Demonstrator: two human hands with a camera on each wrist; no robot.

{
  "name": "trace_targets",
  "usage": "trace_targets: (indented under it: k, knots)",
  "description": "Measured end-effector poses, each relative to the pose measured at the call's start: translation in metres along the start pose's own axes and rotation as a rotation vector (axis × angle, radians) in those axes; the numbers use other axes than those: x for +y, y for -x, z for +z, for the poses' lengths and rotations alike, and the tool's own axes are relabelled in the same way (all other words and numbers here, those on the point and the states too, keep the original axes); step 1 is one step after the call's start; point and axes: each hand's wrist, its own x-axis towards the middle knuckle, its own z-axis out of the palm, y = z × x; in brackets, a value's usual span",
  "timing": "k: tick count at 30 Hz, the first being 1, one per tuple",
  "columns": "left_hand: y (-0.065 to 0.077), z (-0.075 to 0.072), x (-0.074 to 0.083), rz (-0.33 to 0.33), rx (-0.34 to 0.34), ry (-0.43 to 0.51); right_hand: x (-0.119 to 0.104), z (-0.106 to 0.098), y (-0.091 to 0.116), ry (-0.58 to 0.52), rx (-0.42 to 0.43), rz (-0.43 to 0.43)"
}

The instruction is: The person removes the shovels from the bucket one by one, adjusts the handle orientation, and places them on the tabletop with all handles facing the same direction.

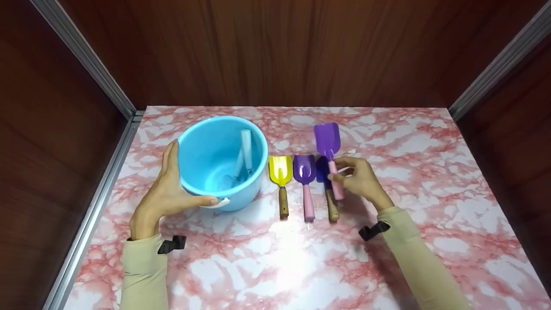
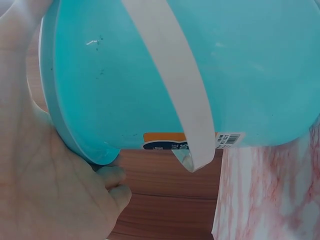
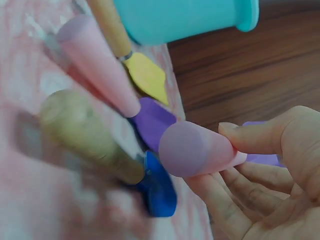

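A light blue bucket [image 1: 254, 189] stands to the left, its mouth tipped toward me in the head view. My left hand [image 1: 165, 193] holds its rim, thumb along the front near the white bail handle [image 2: 185, 90] and fingers round the left side. Two pale-handled tools [image 1: 246, 148] lean inside; their lower ends are hard to make out. In my right hand [image 1: 359, 178] is a purple hand shovel [image 1: 328, 137], pinched by its pink handle [image 3: 200, 150] and raised above a blue hand shovel [image 3: 160, 187] with a wooden handle.
Right of the bucket, a yellow hand shovel [image 1: 280, 170] with a wooden handle and another purple hand shovel [image 1: 304, 170] lie side by side on the pink marbled table [image 1: 254, 267]. Dark wooden panels [image 1: 275, 51] rise behind and at both sides.
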Motion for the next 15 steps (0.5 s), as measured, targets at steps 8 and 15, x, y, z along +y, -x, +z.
trace_targets:
  k: [8,15]
  knots:
    - [0.003,-0.001,-0.001,-0.007,-0.004,-0.002,0.018,-0.004,0.01,0.007,0.013,0.097]
    - [0.0,0.0,0.0,-0.005,-0.014,-0.012,0.031,-0.011,0.019,-0.013,0.02,0.139]
